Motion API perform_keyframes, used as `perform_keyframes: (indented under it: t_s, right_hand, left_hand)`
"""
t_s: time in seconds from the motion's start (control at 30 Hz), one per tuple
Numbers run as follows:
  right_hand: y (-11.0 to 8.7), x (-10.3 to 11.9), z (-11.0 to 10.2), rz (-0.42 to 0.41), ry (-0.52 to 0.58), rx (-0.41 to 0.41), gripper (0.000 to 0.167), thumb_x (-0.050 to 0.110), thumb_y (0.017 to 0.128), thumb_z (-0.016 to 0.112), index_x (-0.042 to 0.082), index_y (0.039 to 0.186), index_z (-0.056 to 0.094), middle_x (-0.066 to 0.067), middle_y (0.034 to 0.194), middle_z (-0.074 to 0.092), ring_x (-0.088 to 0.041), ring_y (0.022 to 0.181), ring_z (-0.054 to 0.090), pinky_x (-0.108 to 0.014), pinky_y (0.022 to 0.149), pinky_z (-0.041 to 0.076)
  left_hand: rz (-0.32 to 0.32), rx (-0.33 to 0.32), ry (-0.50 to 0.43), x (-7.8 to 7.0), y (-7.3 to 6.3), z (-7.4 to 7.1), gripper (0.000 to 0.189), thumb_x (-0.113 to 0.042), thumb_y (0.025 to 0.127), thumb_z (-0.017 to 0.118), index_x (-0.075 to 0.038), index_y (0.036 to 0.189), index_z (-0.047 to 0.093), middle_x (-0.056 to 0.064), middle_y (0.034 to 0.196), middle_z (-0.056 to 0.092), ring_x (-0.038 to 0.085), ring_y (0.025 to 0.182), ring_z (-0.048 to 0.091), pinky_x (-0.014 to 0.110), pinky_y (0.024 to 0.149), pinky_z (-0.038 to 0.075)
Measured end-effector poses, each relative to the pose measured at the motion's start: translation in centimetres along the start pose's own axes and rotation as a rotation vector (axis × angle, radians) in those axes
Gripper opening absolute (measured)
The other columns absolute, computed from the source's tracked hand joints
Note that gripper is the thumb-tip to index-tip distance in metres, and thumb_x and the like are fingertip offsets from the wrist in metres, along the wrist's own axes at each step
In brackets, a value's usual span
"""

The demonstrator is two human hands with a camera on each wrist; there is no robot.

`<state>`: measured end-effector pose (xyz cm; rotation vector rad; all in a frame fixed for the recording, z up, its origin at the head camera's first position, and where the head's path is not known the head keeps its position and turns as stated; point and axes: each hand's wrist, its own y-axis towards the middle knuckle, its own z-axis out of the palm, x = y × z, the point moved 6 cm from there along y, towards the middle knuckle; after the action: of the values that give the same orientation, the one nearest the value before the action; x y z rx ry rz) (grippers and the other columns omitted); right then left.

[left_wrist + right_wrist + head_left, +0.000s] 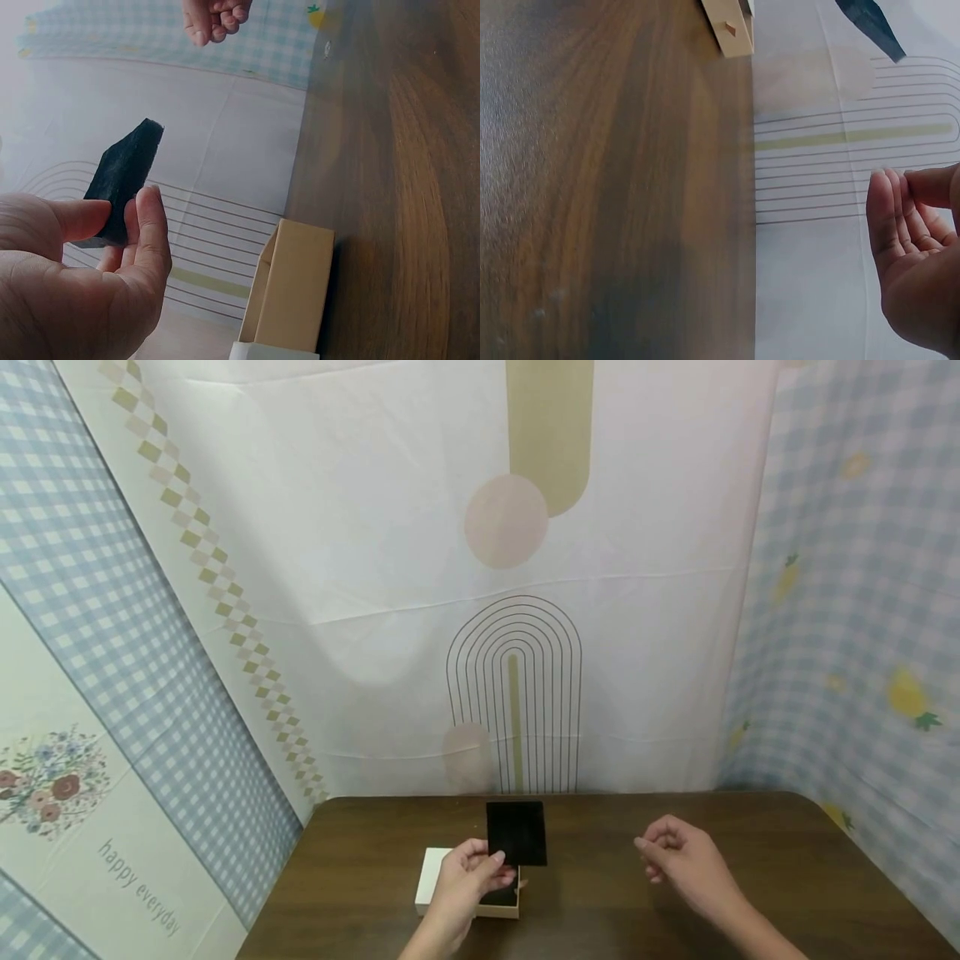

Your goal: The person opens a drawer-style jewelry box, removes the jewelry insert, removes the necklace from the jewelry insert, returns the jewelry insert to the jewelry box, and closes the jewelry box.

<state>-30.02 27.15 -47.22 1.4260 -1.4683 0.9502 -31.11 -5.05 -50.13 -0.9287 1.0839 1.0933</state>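
My left hand [471, 881] pinches a thin black square foam-like pad [517, 833] between thumb and fingers, raised above the table. From the left wrist view the pad [124, 176] appears edge-on and tilted. Below and behind that hand sits a small box with a white outer sleeve [431, 877] and a tan cardboard drawer [296, 285] pulled partly out. Something black shows inside the drawer, partly hidden by the hand. Off to the right, my right hand [686, 860] hovers over the table with fingers loosely bent, thumb near the fingertips, and nothing visible in it.
The dark brown wooden table [592, 902] ends at a white patterned cloth [645, 677] hanging behind it. Checked cloths hang on both sides. A small tab [730, 28] sticks out from the drawer's end.
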Motion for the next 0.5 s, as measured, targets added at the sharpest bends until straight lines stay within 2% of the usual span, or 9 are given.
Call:
perform_keyframes:
  t_s: [0.23, 0.4, 0.5]
  right_hand:
    - [-0.1, 0.2, 2.1, -0.035, -0.004, 0.025, 0.015, 0.013, 0.100, 0.074, -0.001, 0.106, 0.071, -0.007, 0.085, 0.072, -0.016, 0.072, 0.072, -0.032, 0.067, 0.064]
    - [-0.4, 1.1, 4.1, -0.067, -0.005, 0.021, 0.021, 0.016, 0.100, 0.074, 0.004, 0.117, 0.075, -0.007, 0.099, 0.078, -0.010, 0.083, 0.074, -0.029, 0.074, 0.064]
    - [-0.7, 1.9, 5.3, -0.087, 0.031, 0.011, 0.029, 0.018, 0.100, 0.075, 0.005, 0.126, 0.073, -0.010, 0.110, 0.079, -0.008, 0.089, 0.075, -0.027, 0.078, 0.064]
  left_hand:
    - [0.002, 0.009, -0.013, 0.2, 0.1, 1.0, 0.023, -0.006, 0.102, 0.069, 0.004, 0.116, 0.054, 0.007, 0.093, 0.076, 0.013, 0.083, 0.077, 0.026, 0.082, 0.065]
    - [-0.019, 0.026, -0.017, 0.9, 0.1, 2.3, 0.020, -0.005, 0.102, 0.068, 0.002, 0.115, 0.055, 0.007, 0.092, 0.075, 0.013, 0.081, 0.076, 0.027, 0.082, 0.065]
    - [-0.026, 0.037, -0.015, 1.5, 0.0, 3.0, 0.020, -0.005, 0.102, 0.068, 0.003, 0.116, 0.056, 0.008, 0.093, 0.075, 0.012, 0.081, 0.077, 0.026, 0.082, 0.065]
